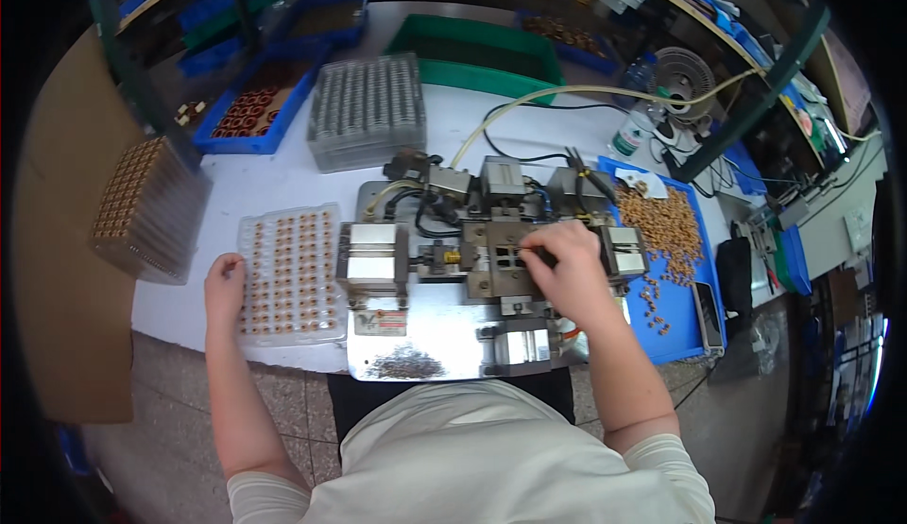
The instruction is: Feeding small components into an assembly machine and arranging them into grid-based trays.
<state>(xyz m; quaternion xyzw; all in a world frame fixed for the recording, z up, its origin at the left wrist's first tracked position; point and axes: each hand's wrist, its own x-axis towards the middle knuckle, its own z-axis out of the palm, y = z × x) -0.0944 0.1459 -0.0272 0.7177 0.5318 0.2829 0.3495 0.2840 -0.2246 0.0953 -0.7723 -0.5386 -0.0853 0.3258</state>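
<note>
My right hand (573,267) reaches over the metal fixture (406,346), its thumb and finger pinched at the dark slotted block (489,257) in the middle. Whatever those fingertips hold is too small to make out. At the left edge of a clear plastic tray (248,327) is my left hand (225,290), its fingers curled; any small thing in them is hidden. Rows of small copper-coloured parts (295,274) fill the tray's pockets. To the right of the fixture, a blue tray (675,335) holds a heap of loose copper-coloured parts (663,222).
Stacked clear trays stand at the left (156,207) and behind (367,113). A green bin (472,56) and a blue bin (250,113) line the back. Pliers (588,179) stick up behind the fixture. A phone (707,314), a bottle (633,132) and a hose (529,99) are at the right.
</note>
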